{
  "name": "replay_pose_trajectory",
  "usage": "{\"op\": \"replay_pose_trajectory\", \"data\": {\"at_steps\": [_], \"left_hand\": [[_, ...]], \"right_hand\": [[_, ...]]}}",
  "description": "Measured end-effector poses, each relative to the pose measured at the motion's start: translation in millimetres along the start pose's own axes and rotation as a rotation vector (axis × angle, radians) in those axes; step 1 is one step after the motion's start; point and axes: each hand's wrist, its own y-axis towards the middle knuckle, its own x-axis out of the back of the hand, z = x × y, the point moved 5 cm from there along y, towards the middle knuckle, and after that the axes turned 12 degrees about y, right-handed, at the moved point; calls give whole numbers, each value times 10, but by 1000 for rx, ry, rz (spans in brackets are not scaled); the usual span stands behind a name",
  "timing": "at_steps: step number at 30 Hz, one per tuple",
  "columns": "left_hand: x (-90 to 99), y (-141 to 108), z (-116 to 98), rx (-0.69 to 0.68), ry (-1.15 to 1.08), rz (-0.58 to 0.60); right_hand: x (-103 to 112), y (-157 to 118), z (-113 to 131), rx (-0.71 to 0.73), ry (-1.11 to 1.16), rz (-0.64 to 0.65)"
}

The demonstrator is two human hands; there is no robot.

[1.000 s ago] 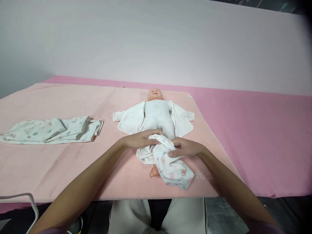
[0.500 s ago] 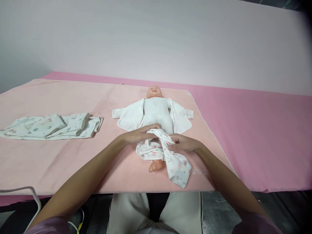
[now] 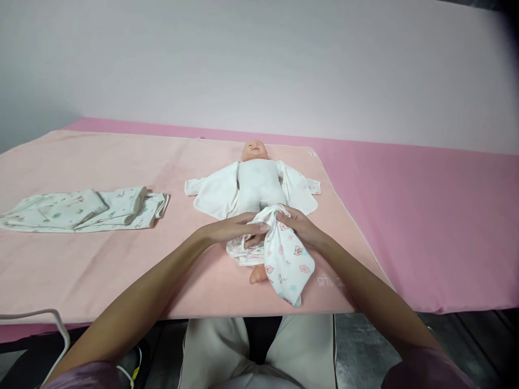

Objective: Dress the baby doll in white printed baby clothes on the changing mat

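A baby doll (image 3: 259, 186) lies on its back, head away from me, its arms in the sleeves of an opened white top (image 3: 217, 192). White printed baby pants (image 3: 288, 259) are bunched around its lower body; one leg of the cloth hangs loose toward me. My left hand (image 3: 239, 228) grips the bunched pants from the left, fingers partly inside the folds. My right hand (image 3: 298, 222) pinches the waist part from the right. One doll foot (image 3: 258, 274) sticks out below the cloth; the other leg is hidden.
A folded printed cloth (image 3: 85, 210) lies at the left on the peach mat (image 3: 121, 281). The mat rests on a pink table cover (image 3: 430, 227) against a pale wall. A white tube-like frame (image 3: 60, 329) stands at the lower left edge.
My right hand has moved up and away from me, lifting the pants' waist part. My left fingers have shifted onto the cloth, and the hanging leg has swung slightly left.
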Motion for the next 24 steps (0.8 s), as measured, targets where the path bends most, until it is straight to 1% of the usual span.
{"op": "replay_pose_trajectory", "data": {"at_steps": [3,6,8,10,14,16,19,24], "left_hand": [[22,15,-18,-48,102,1],[8,36,-38,-102,156,15],[-6,35,-46,-122,164,35],[10,22,-32,-108,167,20],[100,-2,49,-49,189,-84],[130,2,75,-56,214,-133],[130,24,82,-74,242,-168],[88,39,68,-41,248,-167]], "right_hand": [[-7,8,-28,3,56,-24],[-27,15,-26,-8,53,26],[-12,13,6,-32,6,80],[21,-1,63,-68,-94,163],[60,-79,149,-210,-321,412],[64,-111,169,-252,-392,465],[44,-126,176,-255,-468,433],[-11,-153,168,-272,-550,365]]}}
